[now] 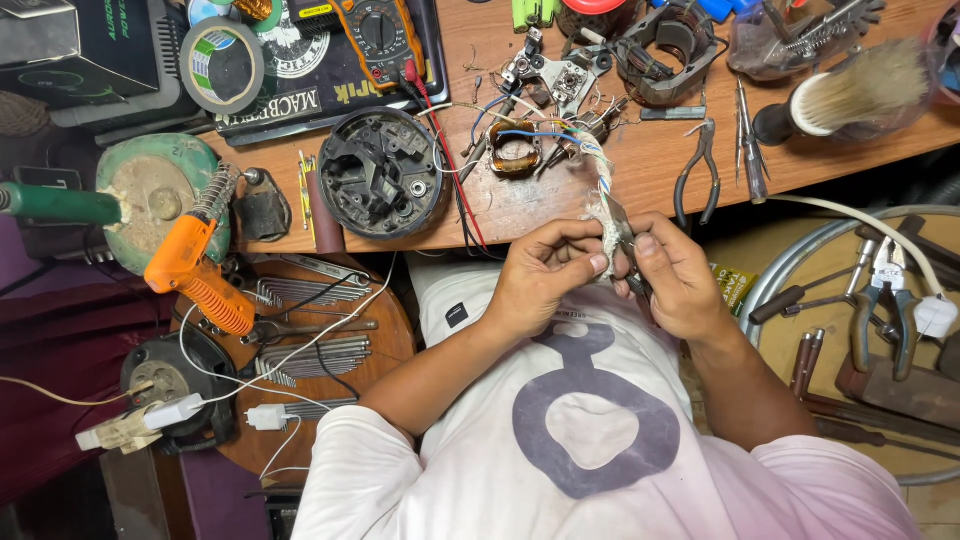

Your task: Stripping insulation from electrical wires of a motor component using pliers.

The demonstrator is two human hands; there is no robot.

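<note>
1. Right now both hands meet at the bench (pixel 560 215) edge, just above the person's white shirt.
2. Left hand (pixel 545 275) pinches the frayed white sleeve (pixel 605 215) of a wire bundle, thumb and fingers clenched on it.
3. Right hand (pixel 680 285) is curled tight around a small dark tool (pixel 628 245); its tip sits against that sleeve. What kind of tool, I cannot tell.
4. From the hands, the sleeve runs up to a copper coil (pixel 515 150) on the bench, with blue and white wires fanning out beside it.
5. Left of the coil lies a round black housing (pixel 382 172), open side up.
6. Pliers (pixel 697 175) rest on the bench near the right hand, a brush (pixel 850 100) further off.
7. Top of the bench: a multimeter (pixel 378 35) with red and black leads, and a tape roll (pixel 222 65).
8. Far left, an orange soldering gun (pixel 190 270) rests over a round stool (pixel 385 330) strewn with hex keys.
</note>
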